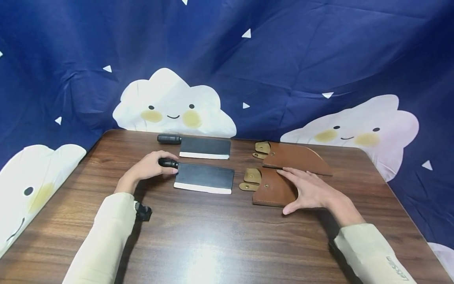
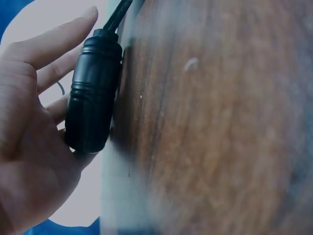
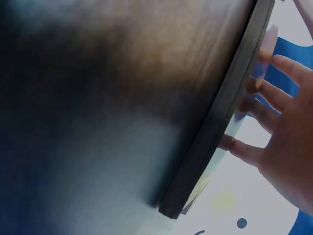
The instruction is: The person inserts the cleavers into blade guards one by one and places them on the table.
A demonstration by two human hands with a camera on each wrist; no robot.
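Seemingly reaching: left grip (image 1: 150,165) spreads round nearer cleaver handle (image 1: 168,163), right grip (image 1: 309,191) spreads over nearer sheath (image 1: 274,190); lifting needs closing.

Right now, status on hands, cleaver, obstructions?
Left hand at handle of near cleaver. Right hand spread over near sheath. Near cleaver flat, unsheathed. Nothing visible between it and near sheath.

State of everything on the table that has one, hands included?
Near cleaver: unsheathed, lying flat.
Far cleaver: unsheathed, lying flat.
Near sheath: lying flat, straps unfastened.
Far sheath: lying flat, straps unfastened.
Left grip: fingers spread about the near cleaver's handle; firm contact unclear.
Right grip: at the near sheath, fingers spread, thumb apart.
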